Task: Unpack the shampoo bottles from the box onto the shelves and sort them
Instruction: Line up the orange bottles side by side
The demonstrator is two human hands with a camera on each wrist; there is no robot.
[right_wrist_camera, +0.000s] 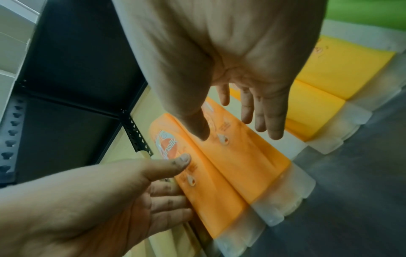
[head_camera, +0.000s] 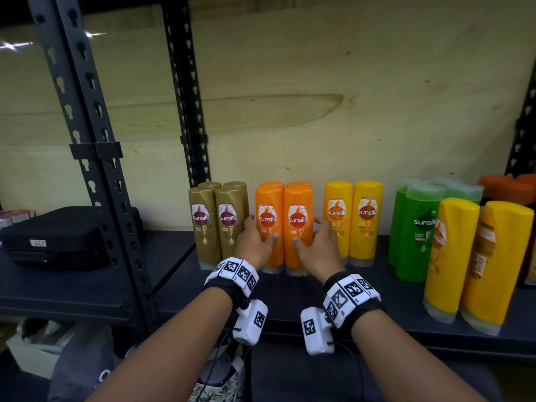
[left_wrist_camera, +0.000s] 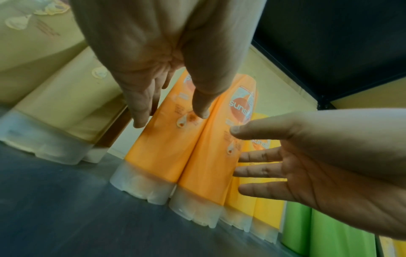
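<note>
Orange plastic shampoo bottles (head_camera: 284,224) upright on dark shelf (head_camera: 377,297); left hand (head_camera: 253,242) at 9 o'clock, right hand (head_camera: 319,245) at 3, fingers spread, thumbs touching fronts.

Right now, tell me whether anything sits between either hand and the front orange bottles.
Nothing visible does. The left hand flanks the left front orange bottle and the right hand flanks the right front orange bottle, thumbs across their fronts. The brown bottles and yellow bottles stand just outside each hand.

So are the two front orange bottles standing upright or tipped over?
Upright. Both front orange bottles stand cap-down on the shelf, side by side, with the left hand and right hand flanking them, thumbs on their fronts.
</note>
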